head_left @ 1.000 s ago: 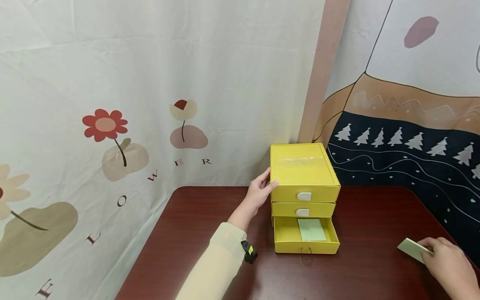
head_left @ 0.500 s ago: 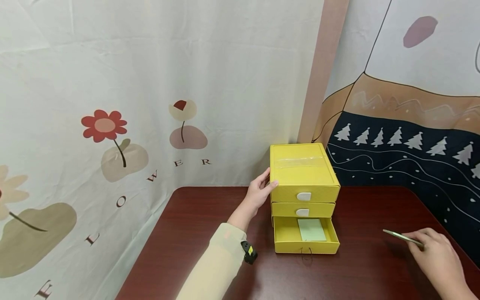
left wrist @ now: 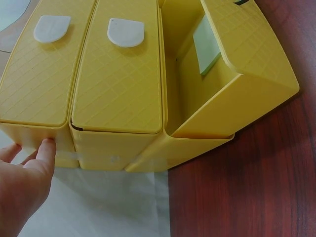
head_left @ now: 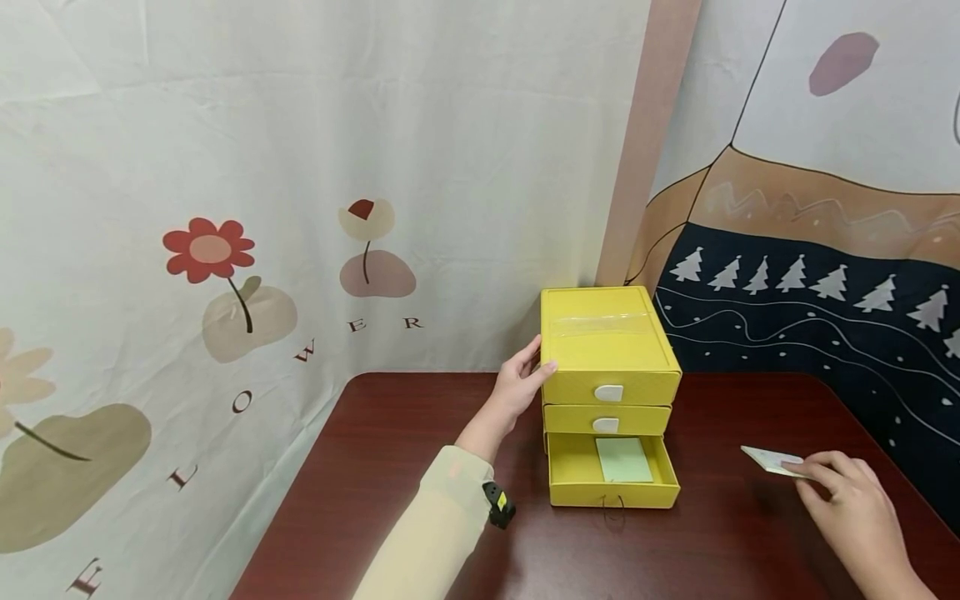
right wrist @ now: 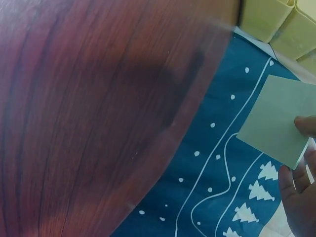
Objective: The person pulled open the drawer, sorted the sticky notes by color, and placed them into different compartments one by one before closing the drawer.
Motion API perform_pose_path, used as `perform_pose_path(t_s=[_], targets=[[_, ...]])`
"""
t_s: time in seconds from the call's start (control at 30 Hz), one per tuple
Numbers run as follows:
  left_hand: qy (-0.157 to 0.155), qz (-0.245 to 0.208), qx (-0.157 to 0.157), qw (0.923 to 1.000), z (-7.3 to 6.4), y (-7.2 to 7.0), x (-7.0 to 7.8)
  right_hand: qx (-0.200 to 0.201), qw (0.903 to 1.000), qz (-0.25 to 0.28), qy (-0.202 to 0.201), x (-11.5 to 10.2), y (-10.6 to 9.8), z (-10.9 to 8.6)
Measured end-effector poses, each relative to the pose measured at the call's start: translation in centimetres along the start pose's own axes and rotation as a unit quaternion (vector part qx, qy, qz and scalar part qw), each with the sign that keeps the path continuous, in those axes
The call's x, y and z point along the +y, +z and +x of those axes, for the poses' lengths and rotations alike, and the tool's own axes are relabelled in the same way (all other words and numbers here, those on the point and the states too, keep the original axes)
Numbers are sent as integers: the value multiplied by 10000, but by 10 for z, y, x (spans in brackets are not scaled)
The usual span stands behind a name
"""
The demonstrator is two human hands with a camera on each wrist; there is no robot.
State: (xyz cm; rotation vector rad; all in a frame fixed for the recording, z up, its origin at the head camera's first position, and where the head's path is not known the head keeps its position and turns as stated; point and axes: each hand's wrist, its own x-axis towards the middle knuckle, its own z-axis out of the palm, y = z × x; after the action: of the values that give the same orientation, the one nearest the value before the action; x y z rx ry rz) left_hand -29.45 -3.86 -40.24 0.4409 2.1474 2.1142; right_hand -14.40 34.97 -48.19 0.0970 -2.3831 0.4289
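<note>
A yellow drawer box (head_left: 607, 333) stands at the back of the table, its bottom drawer (head_left: 570, 472) pulled out. Inside that drawer lies a pale green pad of sticky notes (head_left: 624, 460), seen also in the left wrist view. Against the upper left side of the box rests my left hand (head_left: 516, 385), the fingers touching its wall. Off to the right, above the table, my right hand (head_left: 855, 504) pinches another pale green sticky note pad (right wrist: 276, 118) between thumb and fingers. The pad points toward the box, apart from it.
The dark red wooden table (head_left: 720, 550) ends at a white flowered curtain (head_left: 465, 208) behind and a navy tree-patterned cloth (head_left: 787, 308) at the right. A small loop of cord (head_left: 613, 510) hangs at the open drawer's front. White tabs (head_left: 608, 392) mark the two upper drawers.
My right hand has moved left toward the box with the sticky note pad, which has turned from slanted to nearly flat. The left hand and the box have stayed still.
</note>
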Motion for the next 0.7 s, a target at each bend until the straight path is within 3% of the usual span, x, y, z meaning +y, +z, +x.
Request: perform_pose_path(t_s=[0.1, 0.23, 0.3, 0.7], targets=[[-38, -17, -70, 10000, -4, 0, 8, -44, 10000, 46, -69, -2, 1, 1], [-17, -8, -73, 10000, -3, 0, 7, -3, 9993, 221, -306, -4, 4, 2], [25, -6, -21, 10000, 0, 0, 0, 61, 9985, 292, -457, -6, 7, 3], [-79, 44, 56, 9999, -1, 1, 2, 287, 9922, 688, -999, -24, 18, 6]])
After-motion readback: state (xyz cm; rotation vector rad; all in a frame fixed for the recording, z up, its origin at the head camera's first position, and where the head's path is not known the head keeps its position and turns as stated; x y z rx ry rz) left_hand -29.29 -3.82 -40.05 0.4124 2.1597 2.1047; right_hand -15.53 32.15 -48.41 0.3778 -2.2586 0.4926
